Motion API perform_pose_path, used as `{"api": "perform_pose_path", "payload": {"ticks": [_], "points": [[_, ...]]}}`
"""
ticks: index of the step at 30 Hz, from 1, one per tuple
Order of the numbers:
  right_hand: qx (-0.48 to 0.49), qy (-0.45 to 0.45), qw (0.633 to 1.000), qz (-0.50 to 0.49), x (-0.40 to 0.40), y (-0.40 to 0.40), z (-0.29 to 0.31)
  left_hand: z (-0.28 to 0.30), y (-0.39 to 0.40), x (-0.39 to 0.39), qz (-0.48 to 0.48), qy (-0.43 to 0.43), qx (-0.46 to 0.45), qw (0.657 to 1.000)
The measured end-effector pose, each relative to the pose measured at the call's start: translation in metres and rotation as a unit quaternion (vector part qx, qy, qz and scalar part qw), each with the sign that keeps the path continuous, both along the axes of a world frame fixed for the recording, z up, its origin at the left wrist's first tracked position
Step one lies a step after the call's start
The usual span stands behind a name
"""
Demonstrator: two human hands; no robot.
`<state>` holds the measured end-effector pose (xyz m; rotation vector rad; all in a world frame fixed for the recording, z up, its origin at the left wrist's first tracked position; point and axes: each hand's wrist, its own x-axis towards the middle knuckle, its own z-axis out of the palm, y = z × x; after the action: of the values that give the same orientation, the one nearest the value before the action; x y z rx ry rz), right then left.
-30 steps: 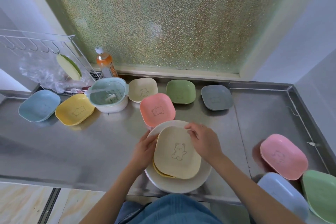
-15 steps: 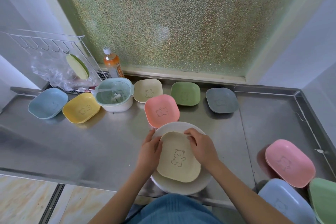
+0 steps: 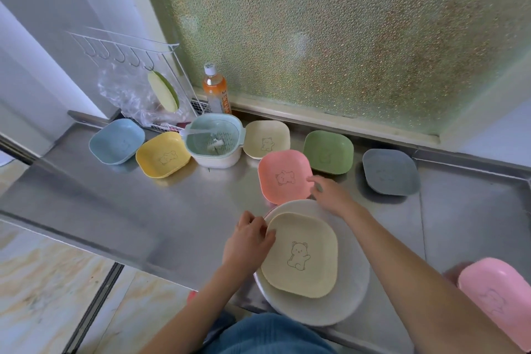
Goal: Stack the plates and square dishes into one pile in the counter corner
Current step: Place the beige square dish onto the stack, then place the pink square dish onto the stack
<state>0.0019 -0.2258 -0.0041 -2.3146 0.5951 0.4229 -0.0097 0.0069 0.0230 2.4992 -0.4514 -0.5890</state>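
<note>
Stacking is under way at the near edge of the counter (image 3: pixel 143 210): a cream dish (image 3: pixel 301 256) sits inside a round white plate (image 3: pixel 353 293), and that pair is the pile so far. The left hand (image 3: pixel 247 244) rests at the pile's 9 o'clock, fingers curled against the rim of the cream dish, steadying rather than lifting by the look of it. The right hand (image 3: pixel 330 195) reaches out to 12 o'clock of the pile, fingers spread and touching the right edge of the coral dish (image 3: pixel 283 175); it isn't closed on it yet.

So the step in hand reads as collecting the next piece. The coral dish lies just beyond the plate, nearly touching it. Behind it, along the window ledge, wait a second cream dish (image 3: pixel 265 138), a green dish (image 3: pixel 327 152) and a grey dish (image 3: pixel 389 171) out at 1 o'clock. Over at 10 o'clock sit a yellow dish (image 3: pixel 162 154) and a blue dish (image 3: pixel 116 141); a pink dish (image 3: pixel 500 296) lies at 3 o'clock.

Next move calls for a pinch on the coral rim, a short lift toward the body, and a square drop into the cream dish so the corners nest. Plenty left to gather, and the pile is not in a corner yet.
</note>
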Motion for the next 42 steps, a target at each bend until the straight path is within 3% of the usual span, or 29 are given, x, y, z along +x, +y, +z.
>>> {"api": "perform_pose_path", "payload": {"ticks": [4,7,10,14,21,28,34,39,42], "points": [[0.013,0.058,0.998,0.009,0.020,0.008,-0.008,-0.004,0.001,0.005,-0.019,0.004,0.058,0.998],[0.047,0.074,0.995,-0.044,0.028,0.008,-0.010,-0.006,0.000,0.006,-0.029,0.004,0.068,0.997],[0.039,-0.038,0.992,-0.117,0.027,0.008,-0.007,-0.007,0.000,0.008,-0.030,0.003,0.070,0.997],[-0.085,-0.208,0.959,-0.171,0.021,0.010,0.009,-0.007,-0.002,0.009,-0.036,0.002,0.068,0.997],[-0.080,-0.325,0.921,-0.201,-0.034,0.014,0.059,-0.012,-0.003,0.009,-0.030,-0.038,0.060,0.997],[-0.066,-0.210,0.951,-0.215,-0.128,0.064,0.043,-0.013,-0.011,0.012,-0.015,-0.045,0.047,0.998],[-0.078,-0.086,0.976,-0.186,-0.147,0.096,0.041,-0.007,-0.015,0.010,0.070,0.003,-0.047,0.996],[-0.082,-0.034,0.985,-0.150,-0.145,0.092,0.043,-0.012,-0.013,0.009,0.018,-0.034,-0.005,0.999],[-0.058,-0.054,0.982,-0.173,-0.146,0.084,0.042,-0.015,-0.012,0.010,-0.005,-0.045,0.007,0.999]]}}
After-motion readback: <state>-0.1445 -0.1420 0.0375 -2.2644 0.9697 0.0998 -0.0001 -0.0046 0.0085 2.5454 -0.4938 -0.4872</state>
